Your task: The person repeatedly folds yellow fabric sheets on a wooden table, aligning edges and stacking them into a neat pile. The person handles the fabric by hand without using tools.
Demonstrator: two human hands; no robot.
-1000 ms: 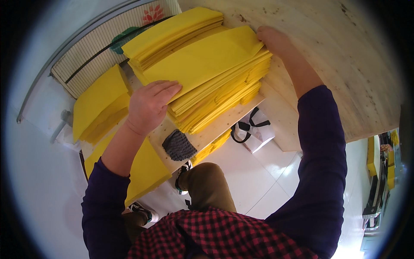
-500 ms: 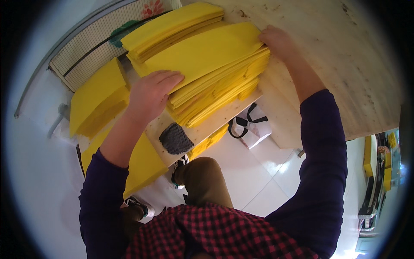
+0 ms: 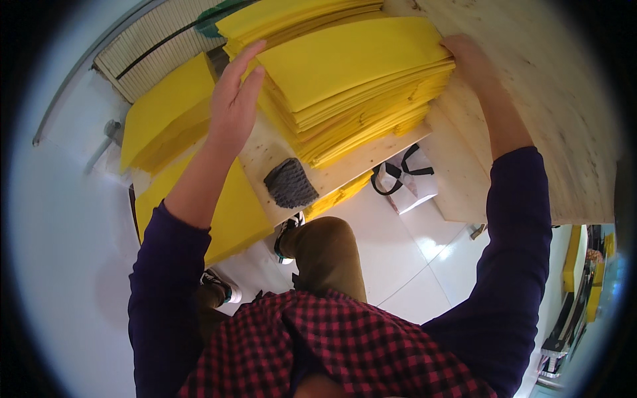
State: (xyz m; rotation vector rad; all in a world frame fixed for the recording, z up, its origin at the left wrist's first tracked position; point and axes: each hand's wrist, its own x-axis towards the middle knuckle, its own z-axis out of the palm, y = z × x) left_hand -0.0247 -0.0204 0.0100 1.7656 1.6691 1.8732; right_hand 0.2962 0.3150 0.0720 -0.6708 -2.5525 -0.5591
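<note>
A thick stack of yellow sheets (image 3: 358, 56) lies on a pale wooden bench, its layered front edges uneven. My left hand (image 3: 235, 99) is held at the stack's left end, fingers stretched out and thumb apart. At the right end, my right hand (image 3: 464, 56) rests its fingertips against the stack's corner, its fingers straight and partly hidden. A second yellow stack (image 3: 298, 20) sits just behind. A dark grey, rough-textured piece (image 3: 290, 182) lies on the bench in front of the stack.
More yellow stacks (image 3: 169, 109) stand at the left, with another yellow block (image 3: 206, 205) nearer me. A wooden board (image 3: 517, 99) fills the right. A white bag with black handles (image 3: 405, 179) stands on the tiled floor. A striped panel (image 3: 159, 46) is at the back left.
My left hand has come off the stack's top front edge and turned upright beside its left end, thumb spreading. My right hand has stayed at the right corner. The view has shifted slightly.
</note>
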